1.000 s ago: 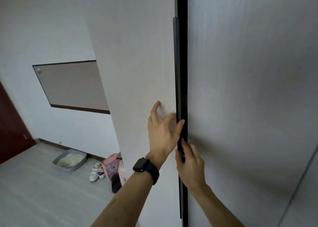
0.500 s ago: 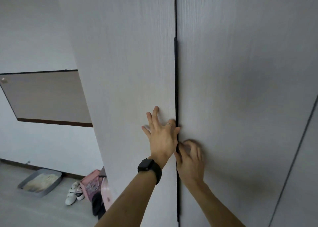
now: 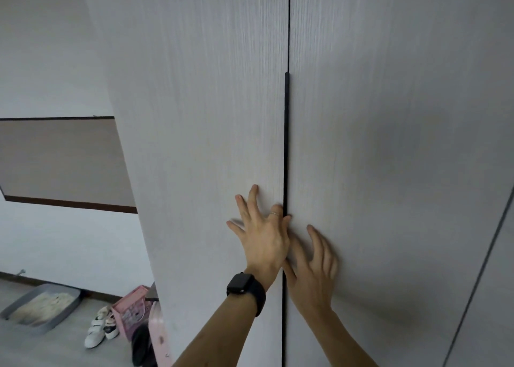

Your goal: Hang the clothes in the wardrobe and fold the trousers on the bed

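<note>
On the wardrobe (image 3: 417, 60), the left hand (image 3: 261, 236) lies spread flat against the left door (image 3: 208, 116), and the right hand (image 3: 314, 266) likewise on the right door (image 3: 389, 171), beside the dark centre seam (image 3: 285, 144). The doors meet shut. No clothes, trousers or bed show, so progress cannot be judged.
</note>
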Tool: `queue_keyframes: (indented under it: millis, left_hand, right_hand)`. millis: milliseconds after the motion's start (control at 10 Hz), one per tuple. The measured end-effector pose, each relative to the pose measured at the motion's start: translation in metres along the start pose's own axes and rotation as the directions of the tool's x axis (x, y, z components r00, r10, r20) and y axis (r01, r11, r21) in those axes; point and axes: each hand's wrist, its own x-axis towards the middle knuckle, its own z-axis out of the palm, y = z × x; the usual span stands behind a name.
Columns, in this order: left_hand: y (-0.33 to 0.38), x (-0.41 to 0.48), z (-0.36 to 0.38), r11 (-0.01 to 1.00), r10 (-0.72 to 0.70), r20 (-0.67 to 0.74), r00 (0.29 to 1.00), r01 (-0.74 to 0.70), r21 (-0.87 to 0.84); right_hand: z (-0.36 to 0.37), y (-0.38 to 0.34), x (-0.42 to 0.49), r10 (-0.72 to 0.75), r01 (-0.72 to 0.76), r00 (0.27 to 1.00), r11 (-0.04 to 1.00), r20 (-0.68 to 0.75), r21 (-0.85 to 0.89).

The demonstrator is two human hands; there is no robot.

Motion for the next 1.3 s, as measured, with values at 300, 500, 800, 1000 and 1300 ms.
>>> queue_keyframes:
  millis: [300,500,800,1000,1300]
  left_hand:
    - [-0.019,0.002,0.019,0.994,0.105,-0.126,0.987,-0.102,0.026]
    - [-0.055,0.011,0.02,0.966,0.251,-0.171,0.953,-0.237,0.099]
    - [-0.091,0.085,0.008,0.902,0.424,-0.335,0.841,-0.362,0.234]
    - [-0.092,0.1,0.019,0.895,0.446,-0.416,0.793,-0.383,0.229]
    - [-0.09,0.092,0.016,0.893,0.45,-0.393,0.802,-0.402,0.203]
  right_hand:
    - [0.011,0.018,0.006,-0.1,0.099,0.995,0.989,0.0,-0.106]
    - [0.0,0.032,0.03,-0.216,0.213,0.976,0.974,-0.027,-0.072]
    - [-0.017,0.041,0.105,-0.238,0.207,0.965,0.951,-0.114,-0.229]
    - [-0.008,0.048,0.114,-0.259,0.205,0.957,0.923,-0.132,-0.325]
    - [-0.12,0.012,0.143,-0.18,0.191,0.977,0.977,-0.116,0.09]
